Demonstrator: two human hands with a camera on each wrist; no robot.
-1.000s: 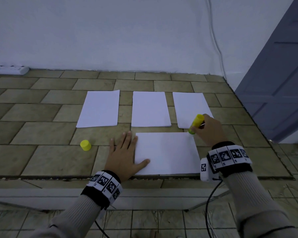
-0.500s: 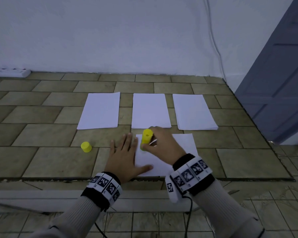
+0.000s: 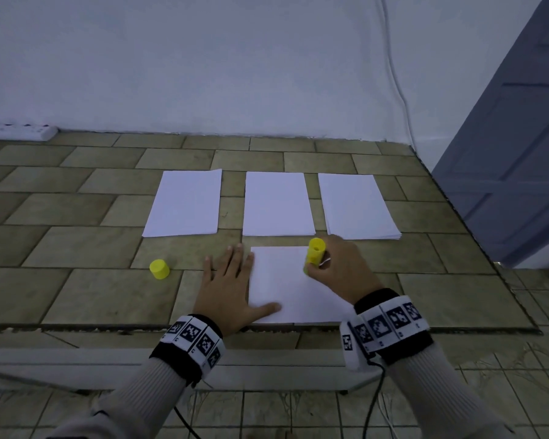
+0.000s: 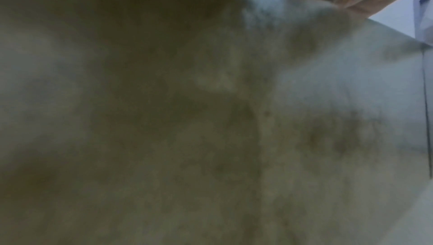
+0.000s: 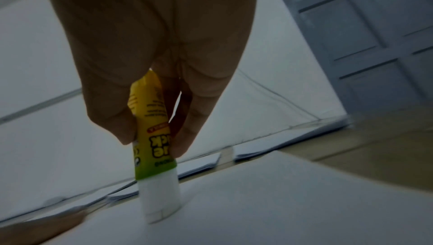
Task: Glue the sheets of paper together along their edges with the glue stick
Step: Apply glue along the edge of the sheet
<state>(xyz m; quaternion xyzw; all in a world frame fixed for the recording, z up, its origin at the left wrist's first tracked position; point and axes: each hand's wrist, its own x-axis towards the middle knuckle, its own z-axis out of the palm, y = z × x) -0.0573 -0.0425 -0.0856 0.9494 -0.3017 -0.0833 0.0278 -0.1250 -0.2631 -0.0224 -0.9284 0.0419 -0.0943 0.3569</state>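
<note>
A white sheet [image 3: 286, 286] lies near the front edge of the tiled table. My left hand [image 3: 232, 280] lies flat with spread fingers on its left edge, thumb on the paper. My right hand [image 3: 336, 270] grips a yellow glue stick [image 3: 314, 255], held upright with its white tip [image 5: 161, 200] down on the sheet near the far edge. Three more white sheets lie in a row behind: left [image 3: 186, 202], middle [image 3: 278, 204], right [image 3: 357, 205]. The yellow cap [image 3: 159, 269] stands on the table to the left of my left hand.
A white wall [image 3: 235, 64] closes the back of the table, with a white power strip [image 3: 16, 131] at its foot on the left. A grey-blue door [image 3: 517, 153] stands at the right. The table's front edge [image 3: 108, 327] runs just under my wrists. The left wrist view is a blur.
My right hand swept the glue stick left along the sheet's far edge from the right corner, then came back toward the middle. My left hand stayed pressed on the sheet.
</note>
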